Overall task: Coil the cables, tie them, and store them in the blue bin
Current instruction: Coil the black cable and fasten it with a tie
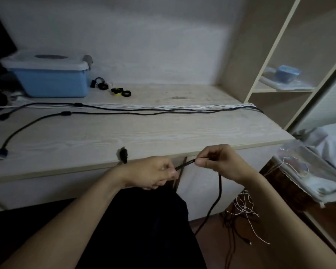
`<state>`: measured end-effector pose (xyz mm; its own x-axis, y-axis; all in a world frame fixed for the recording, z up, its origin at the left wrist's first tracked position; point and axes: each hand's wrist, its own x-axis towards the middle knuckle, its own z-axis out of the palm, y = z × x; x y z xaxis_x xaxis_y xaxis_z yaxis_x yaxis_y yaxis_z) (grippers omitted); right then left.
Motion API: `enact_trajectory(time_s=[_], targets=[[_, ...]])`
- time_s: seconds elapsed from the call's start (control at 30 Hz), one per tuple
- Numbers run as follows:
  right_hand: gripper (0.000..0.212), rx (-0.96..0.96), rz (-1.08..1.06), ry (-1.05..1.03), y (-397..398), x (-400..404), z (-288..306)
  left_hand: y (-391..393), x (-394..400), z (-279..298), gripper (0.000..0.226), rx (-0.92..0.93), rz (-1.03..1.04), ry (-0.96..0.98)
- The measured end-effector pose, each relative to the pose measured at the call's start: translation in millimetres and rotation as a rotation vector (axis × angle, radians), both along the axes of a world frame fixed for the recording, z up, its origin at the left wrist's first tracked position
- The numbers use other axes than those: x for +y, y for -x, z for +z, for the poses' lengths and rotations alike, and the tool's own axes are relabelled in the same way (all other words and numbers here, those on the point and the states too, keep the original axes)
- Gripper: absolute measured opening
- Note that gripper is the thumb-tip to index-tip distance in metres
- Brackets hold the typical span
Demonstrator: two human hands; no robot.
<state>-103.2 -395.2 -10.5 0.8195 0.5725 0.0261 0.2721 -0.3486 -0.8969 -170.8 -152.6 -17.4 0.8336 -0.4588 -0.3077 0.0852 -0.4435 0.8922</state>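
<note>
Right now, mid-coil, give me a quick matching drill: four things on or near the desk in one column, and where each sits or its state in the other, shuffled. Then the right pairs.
Things:
1. blue bin
2. tie rings
3. black cable
4. white cables

Places or states:
A. stretched straight along the desk, towards the back
B. pinched between left hand and right hand, in front of the desk edge
C. back left of the desk, lid on
D. loose on the desk, just right of the bin

Pairs: 1-C, 2-D, 3-B, 4-A
</note>
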Motion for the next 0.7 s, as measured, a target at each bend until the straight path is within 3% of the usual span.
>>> enact_trajectory(time_s=[0.17,0.27,0.37,0.43,0.57,0.7], targets=[[0.01,-0.216,-0.37,-0.128,-12,2,-17,-4,17,-5,0.041,-0.114,0.04,-0.022],[0.007,-0.29,-0.488,-0.15,-17,9,-17,-5,26,-6,0.045,-0.138,0.106,0.071],[0.027,-0.333,-0.507,-0.1,-11,22,-21,-6,32,-9,0.046,-0.26,0.249,0.101],[0.043,-0.301,-0.473,-0.062,-5,33,-25,-6,29,-12,0.049,-0.268,0.425,0.313],[0.053,-0.116,-0.261,0.049,6,53,-42,1,0,-22,0.05,0.008,0.555,1.004],[0.058,0.108,-0.146,-0.063,16,46,-62,3,-12,-31,0.044,0.103,0.661,1.293]])
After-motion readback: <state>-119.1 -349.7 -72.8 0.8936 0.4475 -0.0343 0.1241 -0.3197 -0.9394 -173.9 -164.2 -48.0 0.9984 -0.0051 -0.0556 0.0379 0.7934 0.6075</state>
